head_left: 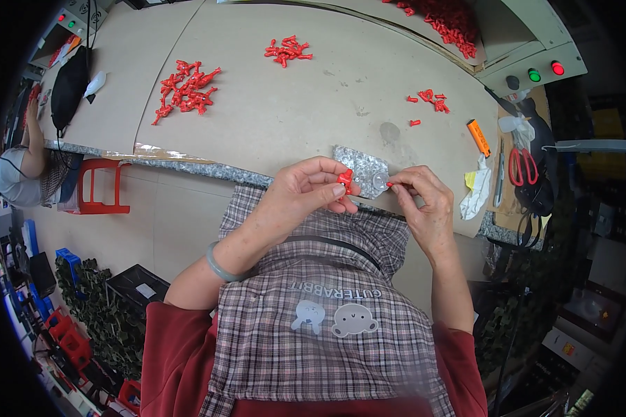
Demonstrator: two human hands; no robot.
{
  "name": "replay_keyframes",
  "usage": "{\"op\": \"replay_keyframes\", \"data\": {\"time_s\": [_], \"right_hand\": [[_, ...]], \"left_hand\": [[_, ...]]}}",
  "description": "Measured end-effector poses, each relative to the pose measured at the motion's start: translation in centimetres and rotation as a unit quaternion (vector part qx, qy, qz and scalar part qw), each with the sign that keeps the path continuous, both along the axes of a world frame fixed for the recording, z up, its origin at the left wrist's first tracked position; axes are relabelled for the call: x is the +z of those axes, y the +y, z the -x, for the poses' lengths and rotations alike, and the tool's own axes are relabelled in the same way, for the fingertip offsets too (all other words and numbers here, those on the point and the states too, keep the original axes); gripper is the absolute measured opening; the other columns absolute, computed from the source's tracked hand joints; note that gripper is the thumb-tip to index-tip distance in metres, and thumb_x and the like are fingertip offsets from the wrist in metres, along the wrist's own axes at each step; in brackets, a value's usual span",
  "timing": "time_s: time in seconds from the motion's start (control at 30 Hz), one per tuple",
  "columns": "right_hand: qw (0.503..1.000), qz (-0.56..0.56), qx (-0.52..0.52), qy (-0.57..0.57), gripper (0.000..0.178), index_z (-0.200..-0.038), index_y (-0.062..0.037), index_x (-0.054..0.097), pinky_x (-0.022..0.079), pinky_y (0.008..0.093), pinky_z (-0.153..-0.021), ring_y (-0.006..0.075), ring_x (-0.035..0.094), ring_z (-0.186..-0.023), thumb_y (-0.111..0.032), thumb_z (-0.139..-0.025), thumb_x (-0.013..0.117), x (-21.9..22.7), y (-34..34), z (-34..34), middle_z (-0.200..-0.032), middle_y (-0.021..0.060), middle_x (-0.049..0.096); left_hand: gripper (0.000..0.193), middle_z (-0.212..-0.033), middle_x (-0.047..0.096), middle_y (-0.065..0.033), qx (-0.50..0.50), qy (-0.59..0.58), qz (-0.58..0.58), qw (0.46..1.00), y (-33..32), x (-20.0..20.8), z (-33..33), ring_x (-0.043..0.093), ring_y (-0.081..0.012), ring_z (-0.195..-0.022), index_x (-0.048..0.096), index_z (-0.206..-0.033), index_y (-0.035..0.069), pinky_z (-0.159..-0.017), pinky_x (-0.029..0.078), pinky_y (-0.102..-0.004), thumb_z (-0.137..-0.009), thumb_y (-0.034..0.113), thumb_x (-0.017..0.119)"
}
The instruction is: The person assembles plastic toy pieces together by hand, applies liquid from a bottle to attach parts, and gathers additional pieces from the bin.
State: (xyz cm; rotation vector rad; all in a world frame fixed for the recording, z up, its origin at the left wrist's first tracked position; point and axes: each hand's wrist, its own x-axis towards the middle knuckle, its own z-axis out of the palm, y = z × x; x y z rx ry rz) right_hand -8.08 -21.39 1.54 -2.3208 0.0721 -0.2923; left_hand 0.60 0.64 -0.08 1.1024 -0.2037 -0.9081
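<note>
Above the near table edge, my left hand [300, 189] is closed on a small red plastic figure part [346, 181], held between thumb and fingers. My right hand [428, 203] pinches a tiny red plastic piece [389, 185] by its fingertips, just right of a small clear round dish [380, 180]. That dish sits on a grey speckled patch [351, 156] at the table's edge. Beyond my right hand lie a few loose red pieces [435, 102]. Farther left are a larger pile of red figure parts [188, 90] and a smaller pile [286, 51].
At the right lie an orange cutter [478, 137], crumpled white tissue [475, 189] and red-handled scissors [523, 167]. A machine with lit buttons [535, 68] stands at the far right, more red parts [444, 26] inside. A person [28, 170] sits at far left near a red stool [103, 186].
</note>
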Motion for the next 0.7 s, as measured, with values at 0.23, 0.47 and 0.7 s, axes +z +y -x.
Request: {"op": "replay_keyframes", "data": {"time_s": [0.23,0.47,0.7], "right_hand": [[1.000,-0.018,0.004,0.019,0.013,-0.094,0.0007,0.068,0.055,0.0274,-0.063,0.0163,0.066,-0.070,0.006,-0.082,0.066,0.7,-0.1,0.2,-0.087,0.0090,0.065],[0.954,-0.276,-0.072,0.094,0.008,-0.096,0.0041,0.067,0.054,0.0224,-0.061,0.0092,0.065,-0.070,0.001,-0.089,0.065,0.7,0.3,0.5,-0.087,0.0064,0.068],[0.908,-0.405,-0.031,0.103,0.014,-0.104,0.0053,0.067,0.054,0.0210,-0.059,0.0100,0.065,-0.067,0.001,-0.091,0.065,1.0,0.4,0.8,-0.085,0.0092,0.070]], "left_hand": [[0.020,-0.104,0.070,-0.0166,0.001,0.004,0.001,1.000,0.0,-0.2,0.0,0.072,-0.0223,-0.086,0.060,-0.115,-0.001,-0.074,0.060,-0.0277,-0.096,0.005,0.058],[0.022,-0.106,0.069,-0.0167,-0.005,-0.005,0.014,1.000,-0.1,0.2,0.4,0.072,-0.0225,-0.087,0.059,-0.117,-0.001,-0.075,0.059,-0.0271,-0.096,0.004,0.058],[0.026,-0.109,0.068,-0.0166,-0.030,-0.015,0.026,0.999,-0.3,0.9,0.8,0.070,-0.0197,-0.090,0.055,-0.121,-0.005,-0.080,0.057,-0.0267,-0.096,0.002,0.057]]}}
